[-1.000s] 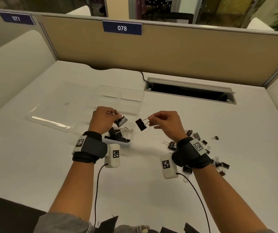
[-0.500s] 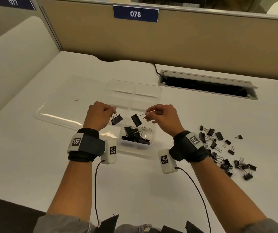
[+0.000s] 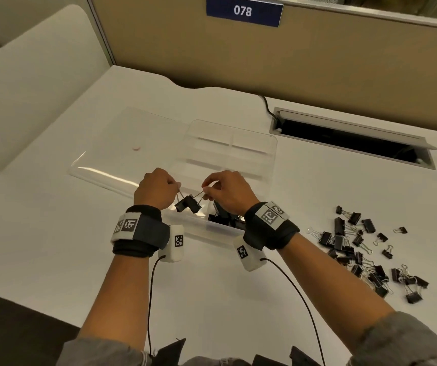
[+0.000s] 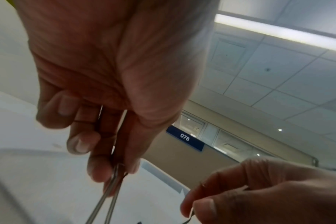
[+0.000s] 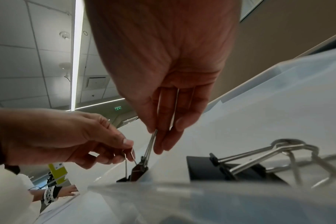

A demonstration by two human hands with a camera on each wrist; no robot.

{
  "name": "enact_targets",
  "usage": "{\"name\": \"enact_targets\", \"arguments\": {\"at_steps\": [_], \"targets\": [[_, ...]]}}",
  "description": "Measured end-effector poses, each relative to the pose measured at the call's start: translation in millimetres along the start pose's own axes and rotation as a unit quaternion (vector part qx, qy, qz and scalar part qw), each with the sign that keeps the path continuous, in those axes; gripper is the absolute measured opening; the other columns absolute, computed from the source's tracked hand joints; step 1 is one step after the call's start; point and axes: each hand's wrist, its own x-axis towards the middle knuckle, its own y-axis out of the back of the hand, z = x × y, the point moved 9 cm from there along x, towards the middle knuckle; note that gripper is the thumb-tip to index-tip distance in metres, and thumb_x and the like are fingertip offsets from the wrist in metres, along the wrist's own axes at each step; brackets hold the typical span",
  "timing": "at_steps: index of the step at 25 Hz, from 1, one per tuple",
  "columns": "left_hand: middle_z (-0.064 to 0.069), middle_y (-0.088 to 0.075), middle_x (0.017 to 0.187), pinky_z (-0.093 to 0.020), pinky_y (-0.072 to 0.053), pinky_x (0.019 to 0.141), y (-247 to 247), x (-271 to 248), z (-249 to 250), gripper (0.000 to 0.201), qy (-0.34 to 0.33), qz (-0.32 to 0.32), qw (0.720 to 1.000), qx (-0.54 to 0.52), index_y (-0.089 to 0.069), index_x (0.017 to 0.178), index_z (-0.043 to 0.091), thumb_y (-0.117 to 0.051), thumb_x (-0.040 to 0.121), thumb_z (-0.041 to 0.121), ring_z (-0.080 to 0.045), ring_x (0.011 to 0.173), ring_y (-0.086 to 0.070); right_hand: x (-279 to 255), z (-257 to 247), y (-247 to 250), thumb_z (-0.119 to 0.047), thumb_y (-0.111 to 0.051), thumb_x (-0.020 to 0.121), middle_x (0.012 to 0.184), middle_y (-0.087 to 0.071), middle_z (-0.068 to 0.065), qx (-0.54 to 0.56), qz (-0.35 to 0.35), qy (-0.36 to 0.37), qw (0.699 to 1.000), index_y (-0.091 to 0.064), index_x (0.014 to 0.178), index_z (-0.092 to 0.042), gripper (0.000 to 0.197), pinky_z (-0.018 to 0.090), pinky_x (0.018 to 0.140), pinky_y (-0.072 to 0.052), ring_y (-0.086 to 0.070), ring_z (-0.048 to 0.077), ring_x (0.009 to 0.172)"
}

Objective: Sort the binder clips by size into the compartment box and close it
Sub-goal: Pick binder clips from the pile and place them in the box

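Note:
A clear compartment box (image 3: 254,143) lies open in the middle of the desk, its lid (image 3: 117,151) folded out to the left. My left hand (image 3: 177,185) pinches the wire handles (image 4: 105,201) of a black binder clip (image 3: 181,206). My right hand (image 3: 204,188) pinches the handles of a second black clip (image 3: 195,204). The two clips hang side by side, touching, over the box's near left part. Several large clips (image 3: 222,217) fill the near right compartment, partly behind my right wrist. In the right wrist view those large clips (image 5: 220,168) lie close by.
A loose pile of black clips (image 3: 357,249) in mixed sizes is spread on the desk to the right. A cable slot (image 3: 352,138) opens at the back right, below the beige partition (image 3: 265,62). The desk's front edge (image 3: 14,294) runs at the lower left.
My hands have drawn together over the box. The two clips, apart before, now touch. The view has come closer and tilted down.

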Motion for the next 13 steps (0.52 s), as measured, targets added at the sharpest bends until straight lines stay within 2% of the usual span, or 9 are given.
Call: {"name": "enact_targets", "arguments": {"at_steps": [2,4,6,7,10,13], "targets": [[-0.011,-0.072,0.094,-0.038,-0.052,0.080,-9,-1,-2,0.025,0.004,-0.021,0.999,0.045,-0.072,0.085,0.002,-0.059,0.093,0.023,-0.033,0.088,-0.066,-1,2,-7,-0.030,-0.060,0.091,0.083,-0.076,-0.008,-0.025,-0.023,-0.006,0.999,-0.072,0.101,-0.022,0.017,0.039,0.083,-0.056,-0.069,0.007,0.076],[-0.010,-0.067,0.111,-0.039,-0.049,0.086,-13,-4,-3,0.023,0.014,-0.020,0.996,0.086,-0.069,0.105,0.007,-0.059,0.092,0.024,-0.032,0.100,-0.063,-6,1,-6,-0.034,-0.060,0.092,0.105,-0.074,-0.005,-0.079,-0.027,0.003,0.996,-0.070,0.112,-0.023,0.025,0.039,0.090,-0.053,-0.068,0.012,0.091],[-0.010,-0.062,0.121,-0.039,-0.046,0.090,-6,-5,0,0.034,0.013,0.009,0.996,0.092,-0.061,0.122,0.014,-0.062,0.090,0.026,-0.031,0.109,-0.059,-13,-1,9,-0.040,-0.060,0.092,0.122,-0.067,-0.006,-0.138,0.010,0.023,0.990,-0.065,0.121,-0.026,0.033,0.039,0.092,-0.050,-0.064,0.015,0.102],[-0.011,-0.061,0.121,-0.039,-0.046,0.090,0,-6,5,0.036,0.005,0.036,0.996,0.084,-0.059,0.125,0.017,-0.062,0.090,0.026,-0.031,0.110,-0.058,-19,1,21,-0.042,-0.059,0.092,0.124,-0.065,-0.008,-0.148,0.039,0.027,0.988,-0.063,0.123,-0.027,0.034,0.038,0.091,-0.050,-0.064,0.014,0.101],[-0.011,-0.067,0.112,-0.038,-0.047,0.086,20,-12,27,0.031,-0.036,0.110,0.992,0.057,-0.062,0.121,0.019,-0.061,0.090,0.024,-0.031,0.104,-0.061,-40,22,58,-0.043,-0.057,0.092,0.118,-0.066,-0.012,-0.136,0.095,0.003,0.986,-0.064,0.121,-0.027,0.033,0.034,0.084,-0.051,-0.065,0.009,0.087],[-0.008,-0.070,0.102,-0.037,-0.047,0.083,18,-24,51,0.026,-0.067,0.125,0.989,0.038,-0.065,0.114,0.018,-0.059,0.091,0.027,-0.030,0.098,-0.063,-71,55,90,-0.043,-0.058,0.092,0.116,-0.067,-0.013,-0.130,0.108,-0.040,0.985,-0.065,0.118,-0.027,0.031,0.034,0.083,-0.052,-0.065,0.007,0.084]]}}
